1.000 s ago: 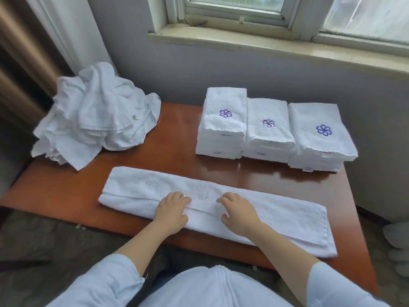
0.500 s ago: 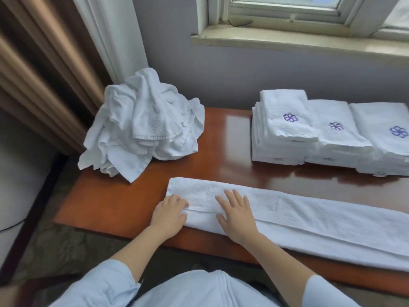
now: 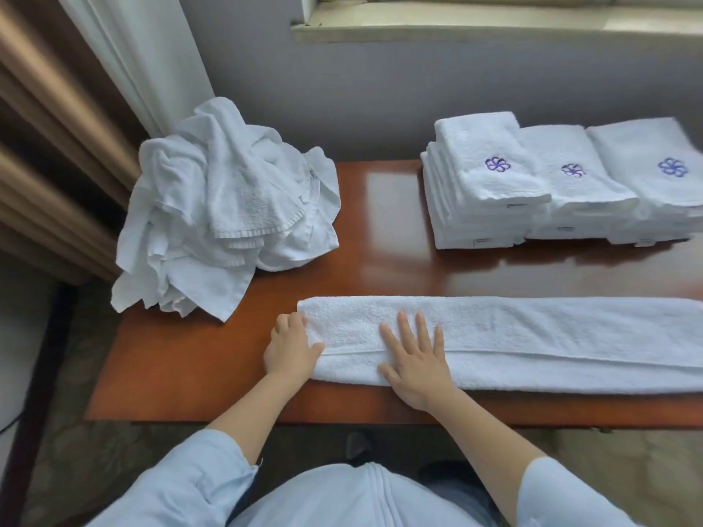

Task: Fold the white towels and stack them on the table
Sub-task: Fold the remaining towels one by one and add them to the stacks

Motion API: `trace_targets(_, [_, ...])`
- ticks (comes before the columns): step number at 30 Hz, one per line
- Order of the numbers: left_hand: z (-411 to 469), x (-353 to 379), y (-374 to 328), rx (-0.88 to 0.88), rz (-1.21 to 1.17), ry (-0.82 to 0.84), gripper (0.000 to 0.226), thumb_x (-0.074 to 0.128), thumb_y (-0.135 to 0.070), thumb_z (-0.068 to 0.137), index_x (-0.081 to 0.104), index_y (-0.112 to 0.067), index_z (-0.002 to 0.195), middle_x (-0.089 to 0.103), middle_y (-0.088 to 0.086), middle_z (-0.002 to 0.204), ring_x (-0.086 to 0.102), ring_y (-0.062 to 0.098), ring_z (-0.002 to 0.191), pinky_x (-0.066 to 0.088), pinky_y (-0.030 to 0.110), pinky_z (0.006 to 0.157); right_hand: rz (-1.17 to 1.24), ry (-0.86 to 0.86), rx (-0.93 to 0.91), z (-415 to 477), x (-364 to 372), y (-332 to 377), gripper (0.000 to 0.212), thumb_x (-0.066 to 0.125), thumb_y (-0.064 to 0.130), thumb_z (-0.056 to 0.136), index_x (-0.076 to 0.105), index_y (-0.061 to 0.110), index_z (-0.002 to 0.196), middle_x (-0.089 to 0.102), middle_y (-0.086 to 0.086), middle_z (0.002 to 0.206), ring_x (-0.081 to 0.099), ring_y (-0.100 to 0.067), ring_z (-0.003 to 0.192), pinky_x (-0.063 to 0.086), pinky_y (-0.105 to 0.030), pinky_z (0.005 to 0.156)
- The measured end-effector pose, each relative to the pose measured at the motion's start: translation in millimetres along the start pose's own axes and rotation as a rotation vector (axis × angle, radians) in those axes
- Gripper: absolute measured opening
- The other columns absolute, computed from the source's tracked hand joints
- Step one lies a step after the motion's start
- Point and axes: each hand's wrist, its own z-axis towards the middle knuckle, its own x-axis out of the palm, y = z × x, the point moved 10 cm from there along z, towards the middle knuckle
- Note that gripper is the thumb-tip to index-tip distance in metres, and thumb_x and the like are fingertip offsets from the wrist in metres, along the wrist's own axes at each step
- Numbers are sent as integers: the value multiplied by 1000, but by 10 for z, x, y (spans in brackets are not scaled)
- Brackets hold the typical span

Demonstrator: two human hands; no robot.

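Observation:
A long white towel (image 3: 532, 348), folded lengthwise into a strip, lies along the front of the brown table (image 3: 198, 359). My left hand (image 3: 291, 348) grips the strip's left end, fingers curled at the edge and thumb on top. Just to its right, my right hand (image 3: 414, 359) presses flat on the towel with fingers spread. Three stacks of folded white towels (image 3: 563, 192) with purple flower marks stand side by side at the back right. A heap of crumpled white towels (image 3: 228, 230) sits at the back left corner.
Brown and white curtains (image 3: 76, 119) hang left of the table. A grey wall and a window sill (image 3: 494, 24) run behind it. The table's front edge is close to my body, and the long towel runs out of view at the right.
Both hands have slid left along the towel from its middle to its left end. My right hand has flattened with fingers spread. The view has turned left.

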Motion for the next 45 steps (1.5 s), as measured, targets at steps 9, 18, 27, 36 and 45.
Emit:
trace_targets(9, [193, 158, 225, -208, -117, 278, 67, 75, -43, 80, 46, -7, 128, 60, 3, 114, 63, 21, 98, 48, 29, 66, 26, 64, 4, -10, 41, -7, 70, 17, 60, 99, -32, 38, 145, -47, 4, 149, -49, -26, 134, -32, -54, 109])
trace_targets(18, [185, 43, -22, -52, -445, 228, 41, 68, -25, 81, 54, -16, 118, 62, 1, 110, 62, 18, 96, 54, 39, 83, 105, 88, 2, 2, -18, -27, 65, 17, 58, 100, -16, 41, 153, -35, 4, 158, -45, -23, 136, -32, -49, 109])
trace_targets(27, [-76, -75, -1262, 157, -788, 427, 42, 64, -26, 83, 53, -27, 123, 64, -6, 114, 60, 5, 101, 47, 22, 71, 1385, 192, 188, -136, -688, -153, 57, 39, 67, 95, 57, 30, 133, 58, 9, 138, 50, -13, 131, 36, -39, 107])
trace_targets(36, [-589, 385, -2648, 255, -716, 806, 64, 49, -23, 81, 42, -40, 142, 66, -4, 91, 67, 8, 71, 57, 27, 60, 1580, 95, 275, -558, -1034, -1234, 55, 62, 54, 84, 67, 13, 120, 71, -9, 106, 69, -23, 102, 52, -32, 83])
trace_targets(45, [-527, 412, -3140, 451, -428, 198, 43, 42, -16, 95, 61, -33, 129, 59, -16, 98, 56, -2, 79, 45, 22, 73, 1406, -151, 539, -809, -894, -2312, 21, 54, 12, 84, 69, 14, 98, 74, -8, 96, 71, -22, 88, 55, -33, 71])
